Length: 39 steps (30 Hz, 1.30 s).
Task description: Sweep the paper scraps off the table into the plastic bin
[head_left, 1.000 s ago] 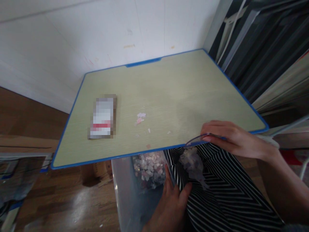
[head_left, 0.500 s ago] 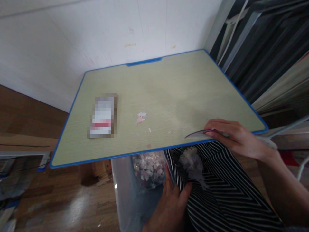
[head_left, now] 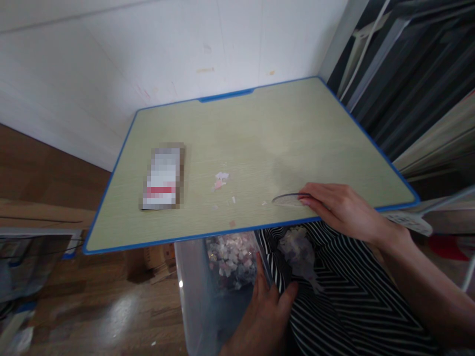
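Observation:
My right hand [head_left: 337, 207] is closed on a thin, see-through curved piece [head_left: 286, 200] with a dark edge, low over the table near its front edge. Small white and pink paper scraps [head_left: 221, 179] lie in a loose cluster left of that piece, and several single bits are scattered around them. Below the table, my left hand [head_left: 265, 309] grips the right-hand wall of a clear plastic bin [head_left: 185, 296], its thumb on the outer side. Inside the bin is a heap of pale and pink scraps [head_left: 232, 259], partly hidden by the tabletop.
The green tabletop [head_left: 252, 133] has a blue rim and stands against a white wall [head_left: 178, 49]. A blurred-out box [head_left: 162, 178] lies on its left side. Striped fabric [head_left: 345, 287] covers my lap, with a crumpled pale bundle [head_left: 299, 252] on it. Dark panels [head_left: 408, 74] lean at right.
My right hand has moved left along the table's front edge with the curved piece. My left hand stays at the bin wall. The view has shifted slightly.

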Each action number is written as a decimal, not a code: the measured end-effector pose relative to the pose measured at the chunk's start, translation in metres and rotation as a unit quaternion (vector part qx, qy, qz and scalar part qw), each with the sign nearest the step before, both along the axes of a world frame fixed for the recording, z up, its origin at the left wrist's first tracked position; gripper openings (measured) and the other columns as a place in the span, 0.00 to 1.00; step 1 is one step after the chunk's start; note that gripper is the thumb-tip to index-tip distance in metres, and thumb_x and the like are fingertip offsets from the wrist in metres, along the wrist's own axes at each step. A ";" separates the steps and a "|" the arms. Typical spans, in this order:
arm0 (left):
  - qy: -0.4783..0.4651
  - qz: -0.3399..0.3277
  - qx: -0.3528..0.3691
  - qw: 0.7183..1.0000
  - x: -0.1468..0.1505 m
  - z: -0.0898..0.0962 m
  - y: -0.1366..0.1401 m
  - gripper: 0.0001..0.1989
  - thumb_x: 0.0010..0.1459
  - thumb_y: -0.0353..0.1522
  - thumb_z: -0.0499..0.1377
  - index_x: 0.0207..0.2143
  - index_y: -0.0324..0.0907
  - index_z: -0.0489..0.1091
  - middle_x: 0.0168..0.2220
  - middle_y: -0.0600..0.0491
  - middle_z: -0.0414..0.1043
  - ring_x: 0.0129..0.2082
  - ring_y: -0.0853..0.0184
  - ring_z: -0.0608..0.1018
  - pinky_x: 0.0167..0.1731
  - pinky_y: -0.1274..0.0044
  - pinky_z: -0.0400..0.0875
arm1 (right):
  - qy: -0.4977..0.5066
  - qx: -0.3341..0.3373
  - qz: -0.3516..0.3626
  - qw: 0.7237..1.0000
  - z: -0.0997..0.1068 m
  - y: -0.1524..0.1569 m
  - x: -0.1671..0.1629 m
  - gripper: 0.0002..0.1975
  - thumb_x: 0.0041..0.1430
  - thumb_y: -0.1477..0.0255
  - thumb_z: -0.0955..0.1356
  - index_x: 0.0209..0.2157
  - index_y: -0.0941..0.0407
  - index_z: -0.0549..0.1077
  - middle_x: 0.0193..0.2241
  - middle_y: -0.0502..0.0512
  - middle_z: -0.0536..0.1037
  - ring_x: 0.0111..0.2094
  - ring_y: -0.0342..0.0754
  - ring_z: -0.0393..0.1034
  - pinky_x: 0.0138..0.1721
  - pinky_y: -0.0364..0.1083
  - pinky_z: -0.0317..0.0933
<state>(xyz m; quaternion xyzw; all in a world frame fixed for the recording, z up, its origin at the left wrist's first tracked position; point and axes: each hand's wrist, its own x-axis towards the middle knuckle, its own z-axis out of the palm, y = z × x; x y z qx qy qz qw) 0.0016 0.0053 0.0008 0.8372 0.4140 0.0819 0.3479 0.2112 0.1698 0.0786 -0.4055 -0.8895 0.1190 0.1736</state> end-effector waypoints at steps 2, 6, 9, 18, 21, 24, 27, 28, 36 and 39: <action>0.006 0.008 0.005 1.000 0.001 -0.001 0.000 0.33 0.52 0.17 0.59 0.59 0.40 0.52 0.65 0.33 0.43 0.62 0.44 0.26 0.56 0.50 0.54 | 0.003 0.000 0.005 1.000 0.000 0.000 -0.001 0.13 0.67 0.68 0.56 0.35 0.56 0.68 0.27 0.54 0.73 0.28 0.47 0.70 0.30 0.46 0.59; 0.002 0.000 0.014 1.000 0.002 -0.005 0.000 0.33 0.52 0.17 0.59 0.58 0.39 0.53 0.65 0.32 0.44 0.61 0.42 0.24 0.55 0.47 0.54 | -0.011 0.016 0.022 1.000 0.003 0.001 -0.005 0.13 0.67 0.69 0.56 0.34 0.57 0.67 0.26 0.53 0.72 0.26 0.45 0.68 0.29 0.45 0.57; -0.006 -0.004 0.022 1.000 0.001 -0.005 0.000 0.34 0.51 0.16 0.59 0.59 0.39 0.52 0.66 0.33 0.40 0.60 0.42 0.21 0.54 0.47 0.56 | -0.038 0.045 0.028 0.998 0.007 0.003 -0.009 0.14 0.67 0.69 0.56 0.32 0.57 0.67 0.24 0.52 0.71 0.24 0.44 0.66 0.26 0.44 0.55; 0.000 -0.006 0.022 1.000 0.001 -0.008 -0.001 0.34 0.51 0.18 0.60 0.59 0.38 0.52 0.65 0.34 0.45 0.60 0.41 0.20 0.54 0.46 0.55 | -0.039 0.060 -0.033 0.997 0.007 0.009 -0.012 0.14 0.66 0.68 0.56 0.31 0.56 0.67 0.24 0.54 0.72 0.24 0.46 0.67 0.26 0.45 0.54; 0.006 0.001 0.020 1.000 0.004 -0.007 -0.001 0.33 0.52 0.19 0.60 0.58 0.39 0.54 0.64 0.34 0.48 0.60 0.41 0.22 0.54 0.47 0.56 | 0.010 0.016 -0.037 0.999 0.005 0.006 -0.012 0.12 0.66 0.68 0.57 0.31 0.55 0.66 0.24 0.53 0.72 0.26 0.46 0.68 0.27 0.45 0.57; 0.012 0.015 0.016 1.000 0.004 -0.004 0.000 0.33 0.52 0.18 0.60 0.58 0.40 0.55 0.64 0.35 0.48 0.61 0.44 0.22 0.56 0.49 0.55 | 0.053 -0.028 -0.047 0.997 0.005 0.004 -0.013 0.10 0.65 0.70 0.58 0.30 0.55 0.65 0.24 0.52 0.71 0.24 0.44 0.67 0.26 0.44 0.57; 0.003 -0.009 0.005 1.000 0.003 -0.002 0.001 0.35 0.50 0.18 0.61 0.59 0.38 0.52 0.64 0.33 0.46 0.59 0.42 0.18 0.55 0.46 0.54 | 0.094 -0.084 -0.026 0.992 0.006 0.003 -0.015 0.09 0.64 0.71 0.59 0.28 0.55 0.64 0.20 0.48 0.69 0.21 0.42 0.64 0.22 0.42 0.55; 0.001 -0.016 0.004 1.000 0.002 -0.001 0.002 0.36 0.50 0.17 0.61 0.59 0.37 0.52 0.64 0.32 0.45 0.58 0.41 0.18 0.54 0.45 0.53 | 0.106 -0.094 -0.027 0.990 0.006 0.002 -0.015 0.09 0.63 0.71 0.59 0.28 0.54 0.64 0.20 0.48 0.68 0.20 0.41 0.63 0.22 0.42 0.55; 0.015 0.019 0.007 1.000 0.003 0.001 -0.001 0.32 0.53 0.16 0.59 0.58 0.40 0.54 0.64 0.34 0.49 0.62 0.45 0.24 0.56 0.50 0.55 | 0.114 -0.111 -0.016 0.987 0.005 -0.003 -0.015 0.09 0.63 0.72 0.60 0.28 0.55 0.65 0.20 0.48 0.69 0.21 0.41 0.63 0.23 0.41 0.55; 0.014 0.025 0.016 0.999 0.004 0.002 -0.001 0.33 0.53 0.17 0.60 0.58 0.41 0.53 0.63 0.34 0.50 0.62 0.44 0.26 0.56 0.50 0.55 | 0.125 -0.112 -0.030 0.985 0.007 -0.004 -0.015 0.09 0.64 0.72 0.60 0.29 0.56 0.65 0.20 0.47 0.68 0.21 0.40 0.63 0.23 0.40 0.55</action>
